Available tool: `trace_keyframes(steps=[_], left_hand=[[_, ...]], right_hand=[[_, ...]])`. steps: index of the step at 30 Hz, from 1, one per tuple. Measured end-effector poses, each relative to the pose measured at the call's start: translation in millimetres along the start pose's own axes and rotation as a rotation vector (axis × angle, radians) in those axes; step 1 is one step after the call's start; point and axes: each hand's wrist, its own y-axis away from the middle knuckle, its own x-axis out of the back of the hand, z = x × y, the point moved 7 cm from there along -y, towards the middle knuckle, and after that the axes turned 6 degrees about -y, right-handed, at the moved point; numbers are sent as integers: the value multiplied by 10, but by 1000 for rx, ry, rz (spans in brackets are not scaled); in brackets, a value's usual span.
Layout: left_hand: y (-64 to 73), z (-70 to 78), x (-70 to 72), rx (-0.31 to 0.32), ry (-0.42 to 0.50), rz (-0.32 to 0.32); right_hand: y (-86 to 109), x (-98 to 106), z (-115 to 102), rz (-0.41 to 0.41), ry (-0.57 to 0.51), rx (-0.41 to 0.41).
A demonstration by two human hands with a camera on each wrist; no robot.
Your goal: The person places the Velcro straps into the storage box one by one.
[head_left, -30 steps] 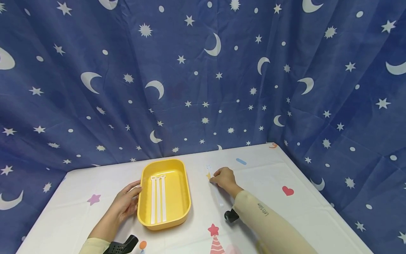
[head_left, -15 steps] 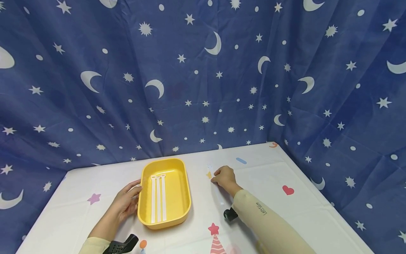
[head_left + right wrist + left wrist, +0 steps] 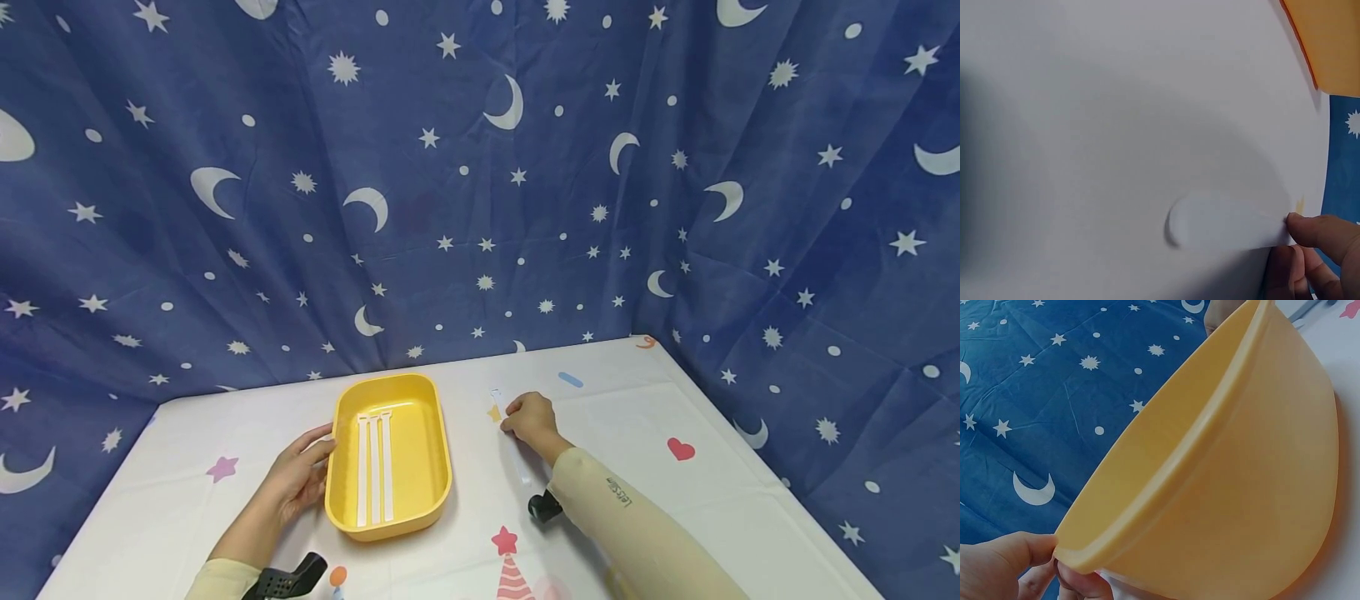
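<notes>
A yellow tray (image 3: 422, 500) stands left of centre on the table. Three white straps with wider slotted heads (image 3: 375, 471) lie side by side in it, lengthwise. My left hand (image 3: 298, 475) grips the tray's left rim, thumb on top and fingers curled beneath, as the left wrist view shows. To the right of the tray, my right hand (image 3: 531, 421) pinches another white strap (image 3: 1229, 222) between thumb and fingers. That strap's rounded end points back toward me, and its head (image 3: 496, 395) shows beyond the fingertips. It blends with the white tablecloth.
A white tablecloth (image 3: 600, 467) printed with a heart, stars and a striped party hat covers the table. Behind it and along the right side hangs a blue curtain (image 3: 450, 208) with moons and stars. Black cameras (image 3: 288, 577) sit on both wrists.
My right hand has shifted very slightly to the right with its pinch on the strap kept. The left hand, the tray and the straps inside it stay as they were.
</notes>
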Motion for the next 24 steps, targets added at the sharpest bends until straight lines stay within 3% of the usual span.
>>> trace_keyframes(steps=[24], left_hand=[[2,-18,14,14,-8,18]], right_hand=[[-24,12,21,-37,-63,11]])
